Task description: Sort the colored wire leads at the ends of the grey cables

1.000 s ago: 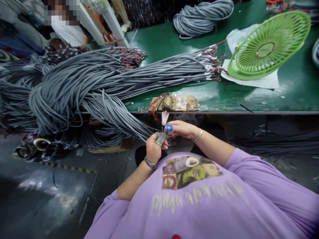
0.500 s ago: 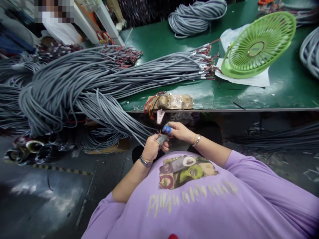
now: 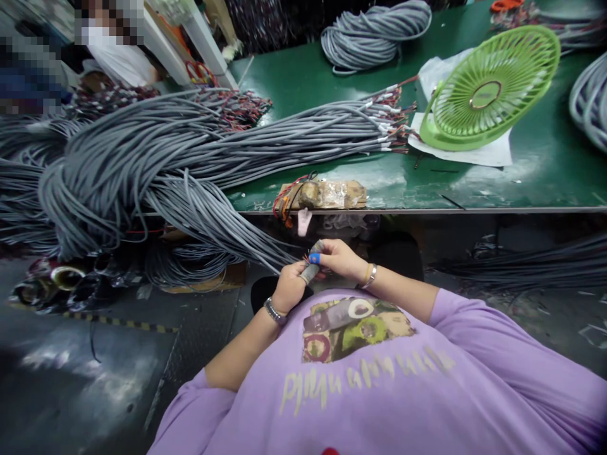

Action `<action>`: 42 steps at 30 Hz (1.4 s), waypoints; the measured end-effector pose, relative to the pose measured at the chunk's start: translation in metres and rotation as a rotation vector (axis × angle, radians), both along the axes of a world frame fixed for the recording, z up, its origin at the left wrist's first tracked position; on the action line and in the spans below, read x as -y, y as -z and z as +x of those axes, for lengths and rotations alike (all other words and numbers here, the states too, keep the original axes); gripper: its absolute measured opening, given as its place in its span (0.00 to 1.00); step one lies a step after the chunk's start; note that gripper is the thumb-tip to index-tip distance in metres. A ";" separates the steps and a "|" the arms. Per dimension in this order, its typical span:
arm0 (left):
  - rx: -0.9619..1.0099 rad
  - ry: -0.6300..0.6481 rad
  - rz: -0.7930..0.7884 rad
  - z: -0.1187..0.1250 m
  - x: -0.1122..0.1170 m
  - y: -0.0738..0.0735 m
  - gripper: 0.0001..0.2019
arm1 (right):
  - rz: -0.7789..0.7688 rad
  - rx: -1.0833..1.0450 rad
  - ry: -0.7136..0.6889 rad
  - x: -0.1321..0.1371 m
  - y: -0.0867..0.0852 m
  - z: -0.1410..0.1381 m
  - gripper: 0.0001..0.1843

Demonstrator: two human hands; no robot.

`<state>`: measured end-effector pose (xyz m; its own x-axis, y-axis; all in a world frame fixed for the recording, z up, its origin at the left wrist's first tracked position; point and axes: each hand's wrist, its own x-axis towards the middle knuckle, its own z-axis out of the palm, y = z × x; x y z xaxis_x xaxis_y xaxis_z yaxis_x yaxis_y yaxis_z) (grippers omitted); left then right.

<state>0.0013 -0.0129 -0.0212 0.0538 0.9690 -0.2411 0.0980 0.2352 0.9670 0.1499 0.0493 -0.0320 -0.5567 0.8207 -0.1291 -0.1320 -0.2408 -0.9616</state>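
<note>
My left hand is closed on the end of a grey cable in front of my waist, its thumb wrapped in grey tape. Thin reddish wires stick out there between both hands. My right hand, with blue and grey wraps on its fingers, pinches at these wires and meets the left fingertips. From the table a bundle of grey cables slopes down to my left hand. Fingers hide exactly which wire is gripped.
A large heap of grey cables covers the left of the green table. A green fan stands on paper at the right. A taped wooden block lies at the front edge. Coiled cable sits behind; a person is at far left.
My right hand has moved slightly down and closer to the left, so the fingertips now meet at the wires. My left hand has shifted a little, still holding the cable.
</note>
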 end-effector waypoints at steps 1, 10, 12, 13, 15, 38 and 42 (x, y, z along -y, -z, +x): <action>-0.039 -0.001 0.031 -0.001 0.002 0.000 0.11 | -0.004 0.012 -0.050 -0.001 -0.002 0.000 0.17; 0.269 -0.323 0.035 0.010 0.005 0.012 0.15 | -0.057 -0.016 0.063 -0.001 -0.008 -0.013 0.22; 0.302 -0.364 0.045 0.011 0.006 0.013 0.15 | -0.067 0.004 0.071 -0.001 -0.006 -0.014 0.22; 0.312 -0.382 0.051 0.011 0.006 0.013 0.15 | -0.074 0.006 0.072 0.000 -0.005 -0.014 0.23; 0.319 -0.412 0.070 0.011 0.006 0.014 0.15 | -0.081 -0.002 0.076 0.000 -0.004 -0.014 0.23; 0.214 -0.452 0.080 0.009 0.008 0.017 0.14 | -0.161 0.004 0.009 -0.006 -0.014 -0.016 0.14; 0.125 -0.291 0.011 0.005 0.008 0.016 0.16 | -0.106 0.020 0.004 0.000 -0.011 -0.022 0.10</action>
